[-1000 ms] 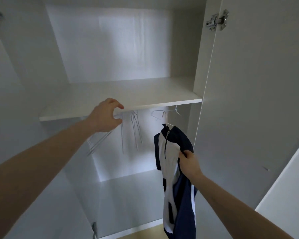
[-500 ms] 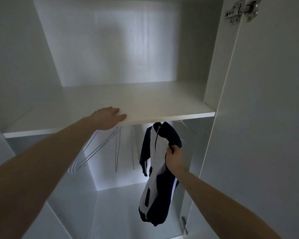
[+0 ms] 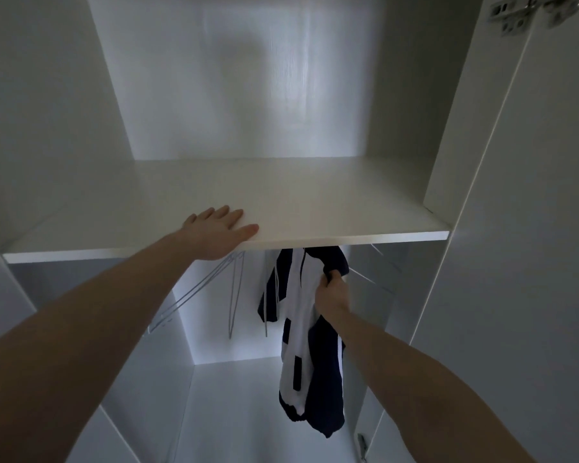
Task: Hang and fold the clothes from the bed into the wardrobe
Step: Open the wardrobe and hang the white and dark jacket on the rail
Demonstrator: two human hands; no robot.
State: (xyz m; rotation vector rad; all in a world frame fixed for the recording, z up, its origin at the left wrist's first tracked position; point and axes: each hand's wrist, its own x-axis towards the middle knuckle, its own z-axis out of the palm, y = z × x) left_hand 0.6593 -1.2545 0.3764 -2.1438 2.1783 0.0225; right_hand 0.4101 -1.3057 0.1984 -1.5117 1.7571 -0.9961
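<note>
A navy and white jacket hangs under the white wardrobe shelf, its top hidden behind the shelf edge. My right hand grips the jacket's dark shoulder fabric from the right. My left hand lies flat on the front edge of the shelf with straight fingers and holds nothing. Several bare wire hangers hang below the shelf, left of the jacket.
The open wardrobe door stands at the right with a metal hinge at its top. Another wire hanger shows right of the jacket. The wardrobe's inner walls close in on both sides below the shelf.
My left hand rose from beside the hangers under the shelf and opened flat onto its front edge. The view moved closer and higher. My right hand kept its hold on the jacket.
</note>
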